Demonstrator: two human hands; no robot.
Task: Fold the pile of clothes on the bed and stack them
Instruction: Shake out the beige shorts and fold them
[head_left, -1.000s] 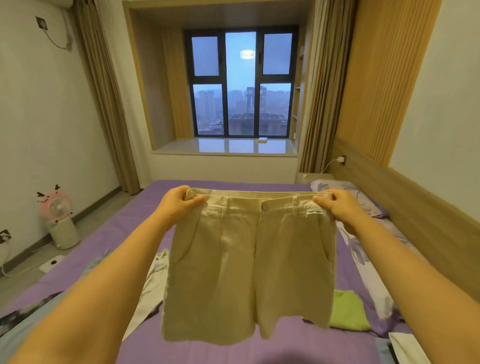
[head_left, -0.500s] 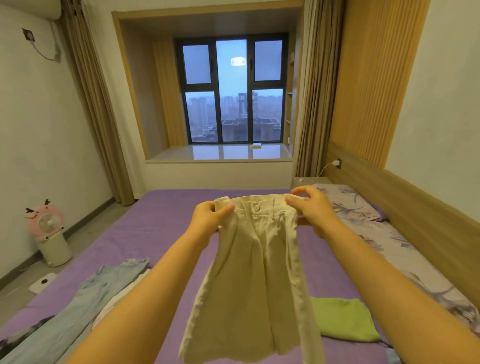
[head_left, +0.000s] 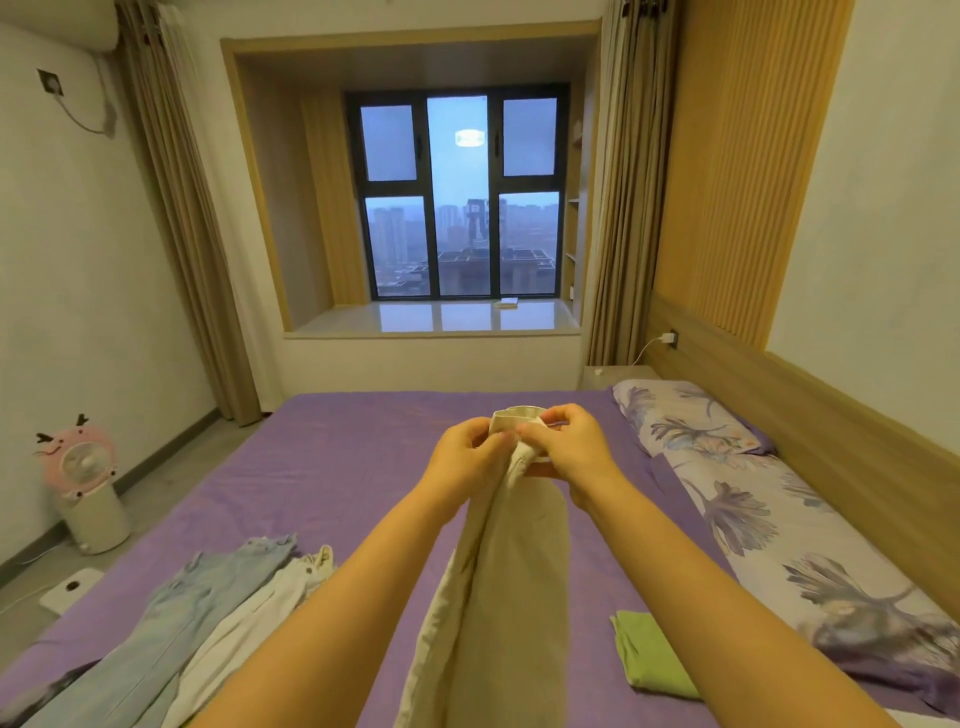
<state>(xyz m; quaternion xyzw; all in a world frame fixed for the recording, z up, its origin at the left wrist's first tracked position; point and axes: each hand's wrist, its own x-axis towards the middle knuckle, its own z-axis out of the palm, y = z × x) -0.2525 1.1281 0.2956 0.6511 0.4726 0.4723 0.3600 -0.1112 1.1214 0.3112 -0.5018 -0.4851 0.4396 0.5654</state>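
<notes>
shorts: beige shorts (head_left: 498, 587) held up in air over the purple bed (head_left: 332, 467), doubled lengthwise, one leg over the other.
L hand: left hand (head_left: 470, 452) at waistband top, fingers curled, pinching the cloth edge.
R hand: right hand (head_left: 566, 447) touching the left at same waistband; thumb + fingers pinch the folded band.
key relation: shorts hang straight down from both pinches toward camera; long axis runs waistband (far, up) to hems (near, low, cut off by frame bottom). Both hands at one end, equally near; free end is the hems.
step (judged): lengthwise fold done, cross fold + lay-down not yet.
next needs (judged): lower onto bare purple area below, or bring hems up to waistband; one hand must drop to the hem end.
stack spot: folded green garment (head_left: 649, 654) on bed, right of shorts, apart.
unfolded: light blue jeans (head_left: 171, 623) + white garment (head_left: 260, 613) lying at left, touching each other.
risk: layers slip apart if either pinch loosens.
other: floral pillow (head_left: 691, 421) far right.
</notes>
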